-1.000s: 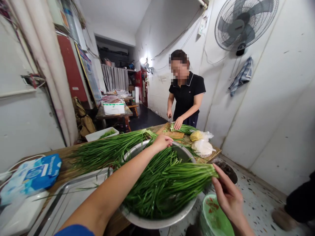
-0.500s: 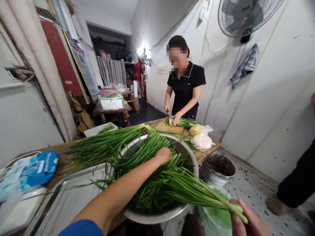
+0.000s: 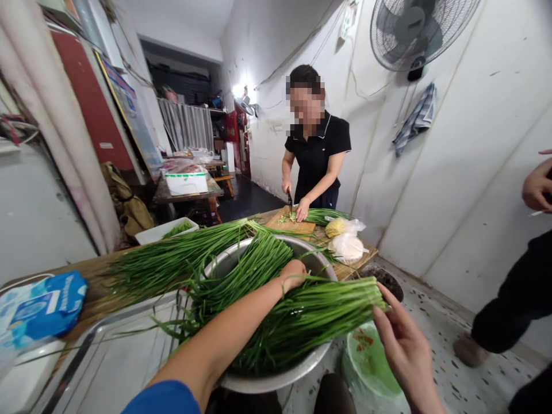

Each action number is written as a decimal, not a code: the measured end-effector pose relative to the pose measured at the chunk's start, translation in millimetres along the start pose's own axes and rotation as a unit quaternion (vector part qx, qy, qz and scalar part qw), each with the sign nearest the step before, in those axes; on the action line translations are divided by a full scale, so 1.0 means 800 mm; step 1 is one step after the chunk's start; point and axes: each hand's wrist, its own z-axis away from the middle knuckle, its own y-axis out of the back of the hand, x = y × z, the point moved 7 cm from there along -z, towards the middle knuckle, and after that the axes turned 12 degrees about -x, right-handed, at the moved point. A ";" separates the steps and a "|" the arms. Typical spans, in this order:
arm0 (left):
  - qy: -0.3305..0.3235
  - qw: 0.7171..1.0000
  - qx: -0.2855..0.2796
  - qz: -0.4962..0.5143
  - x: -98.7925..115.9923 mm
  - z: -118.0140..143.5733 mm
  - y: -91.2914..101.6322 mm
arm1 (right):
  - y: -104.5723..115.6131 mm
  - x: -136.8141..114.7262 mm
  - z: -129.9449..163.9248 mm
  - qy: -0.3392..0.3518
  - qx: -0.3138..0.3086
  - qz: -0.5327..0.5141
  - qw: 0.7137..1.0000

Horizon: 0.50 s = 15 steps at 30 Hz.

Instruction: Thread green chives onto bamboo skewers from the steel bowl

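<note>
A large metal basin full of long garlic chives stands in front of me. My left hand reaches into it, closed on the chives; its fingertips are hidden among the leaves. A thick bunch of chives lies across the basin, its pale cut ends jutting past the right rim. At those ends is my right hand, thumb and fingers on either side of the stems. More chives lie on the wooden table left of the basin.
Across the table, a person cuts chives with a knife on a board. A metal tray, a blue packet, bagged food and a green-lined bin surround the basin. Another person's leg is at right.
My right hand has moved up and left with the stem ends, nearer the basin rim. The bunch there looks wider and more even. The view has swung slightly right.
</note>
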 end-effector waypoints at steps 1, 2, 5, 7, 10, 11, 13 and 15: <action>-0.005 1.000 -0.028 0.012 0.001 0.002 0.008 | -0.005 0.003 -0.011 -0.023 -0.040 -0.033 0.998; -0.011 0.998 -0.058 0.023 0.003 0.007 0.018 | -0.010 0.004 -0.022 -0.034 -0.076 -0.074 0.994; -0.062 0.987 -0.133 0.068 0.024 0.037 0.060 | -0.022 -0.007 -0.047 -0.031 -0.156 -0.180 0.971; -0.166 0.961 -0.179 0.130 0.059 0.070 0.080 | -0.027 -0.020 -0.058 -0.019 -0.179 -0.205 0.962; -0.309 0.909 -0.205 0.192 0.110 0.122 0.087 | -0.034 -0.045 -0.070 0.032 -0.186 -0.208 0.960; -0.327 0.901 -0.197 0.204 0.119 0.132 0.085 | -0.036 -0.053 -0.074 0.052 -0.187 -0.201 0.960; -0.334 0.896 -0.169 0.239 0.124 0.144 0.082 | -0.038 -0.068 -0.083 0.087 -0.183 -0.153 0.967; -0.336 0.885 -0.134 0.292 0.117 0.148 0.089 | -0.037 -0.078 -0.094 0.108 -0.183 -0.045 0.976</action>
